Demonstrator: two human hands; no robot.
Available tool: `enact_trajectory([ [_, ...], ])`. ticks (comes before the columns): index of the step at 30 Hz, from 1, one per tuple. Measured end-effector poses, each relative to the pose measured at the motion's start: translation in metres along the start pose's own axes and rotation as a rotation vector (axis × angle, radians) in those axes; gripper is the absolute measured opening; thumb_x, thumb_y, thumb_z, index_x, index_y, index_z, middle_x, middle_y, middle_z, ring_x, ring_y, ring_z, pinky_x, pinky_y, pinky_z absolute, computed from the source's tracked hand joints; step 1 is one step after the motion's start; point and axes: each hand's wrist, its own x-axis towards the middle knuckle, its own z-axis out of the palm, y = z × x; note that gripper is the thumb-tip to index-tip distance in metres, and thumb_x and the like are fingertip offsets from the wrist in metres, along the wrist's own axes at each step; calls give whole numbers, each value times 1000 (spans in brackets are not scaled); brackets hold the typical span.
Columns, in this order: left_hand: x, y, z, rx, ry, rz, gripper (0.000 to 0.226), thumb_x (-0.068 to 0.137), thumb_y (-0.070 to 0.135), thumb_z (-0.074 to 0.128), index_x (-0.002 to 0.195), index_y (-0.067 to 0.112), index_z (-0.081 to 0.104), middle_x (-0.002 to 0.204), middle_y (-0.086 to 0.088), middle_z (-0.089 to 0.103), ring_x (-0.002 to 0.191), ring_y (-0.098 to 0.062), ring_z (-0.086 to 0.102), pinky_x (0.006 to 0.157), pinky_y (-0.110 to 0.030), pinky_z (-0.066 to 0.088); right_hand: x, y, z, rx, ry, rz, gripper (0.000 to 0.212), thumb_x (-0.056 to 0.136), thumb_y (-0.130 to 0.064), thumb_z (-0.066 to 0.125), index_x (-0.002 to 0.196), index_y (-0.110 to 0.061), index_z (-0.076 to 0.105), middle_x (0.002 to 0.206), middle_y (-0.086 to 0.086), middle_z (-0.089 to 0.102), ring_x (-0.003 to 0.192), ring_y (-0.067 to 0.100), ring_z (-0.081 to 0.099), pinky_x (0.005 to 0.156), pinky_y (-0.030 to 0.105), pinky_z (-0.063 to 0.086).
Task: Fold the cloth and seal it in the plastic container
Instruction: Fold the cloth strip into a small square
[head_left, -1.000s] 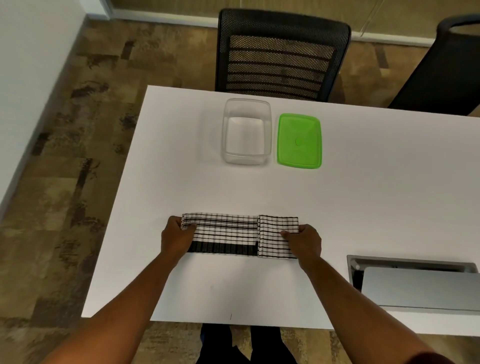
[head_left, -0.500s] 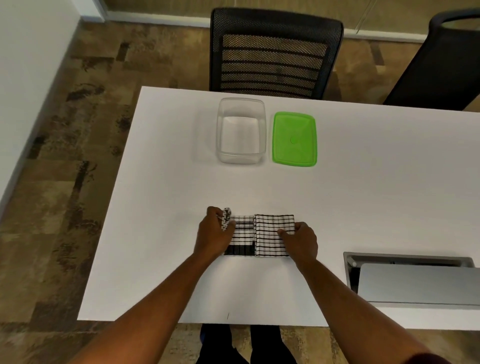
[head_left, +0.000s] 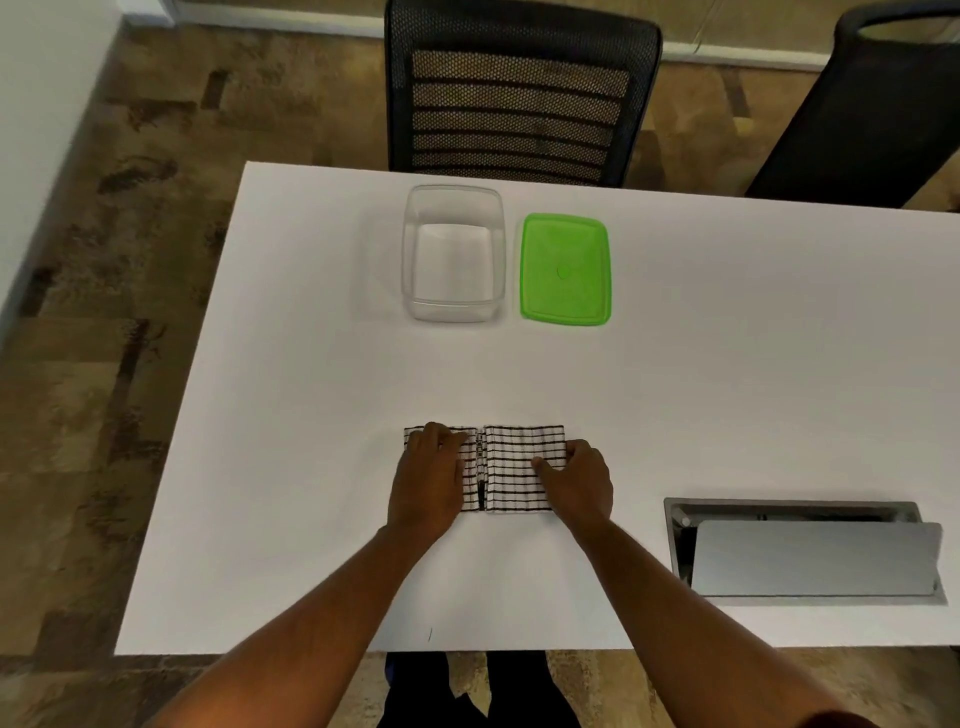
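From my head camera, the cloth lies folded near the table's front edge. My left hand presses flat on its left flap, and my right hand rests with loose fingers on its right end. I should smooth both flaps so they meet squarely, keeping it compact enough for the container near the back edge, the lid just beside it.

The left hand covers most of the cloth's left half, and the right hand hides its right edge. The table is cut off at the picture's right side, and both chairs at the top.
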Motion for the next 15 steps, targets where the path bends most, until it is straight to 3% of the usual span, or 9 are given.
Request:
enact_trajectory([
  [3, -5, -11, 10, 87, -121, 145, 59, 102, 29, 48, 157, 14, 33, 166, -1, 27, 156, -23, 19, 125, -39, 25, 2, 2, 1, 18, 4, 0, 48, 84, -48, 74, 119, -16, 63, 115, 3, 66, 107, 25, 65, 87, 35, 51],
  [6, -8, -19, 24, 181, -173, 170, 67, 106, 36, 37, 162, 15, 8, 170, 5, -1, 158, -18, -5, 129, -38, 11, 4, 5, -1, 96, -9, 21, 48, 83, -49, 76, 116, -16, 63, 110, 0, 68, 104, 23, 66, 91, 40, 55],
  [10, -9, -21, 31, 169, -152, 158, 70, 104, 34, 36, 162, 25, -2, 171, 7, -9, 158, -16, -9, 128, -36, 4, 5, 8, -7, 214, -39, 7, 41, 82, -35, 83, 111, -17, 61, 91, -11, 64, 94, 18, 66, 85, 36, 55],
  [15, -10, -19, 31, 284, -133, 193, 64, 104, 35, 30, 162, 29, 5, 170, 11, -3, 158, -23, -2, 127, -42, 11, 3, -1, -14, 245, -36, -43, 41, 80, -28, 86, 112, -17, 62, 86, -14, 60, 88, 15, 62, 83, 34, 54],
])
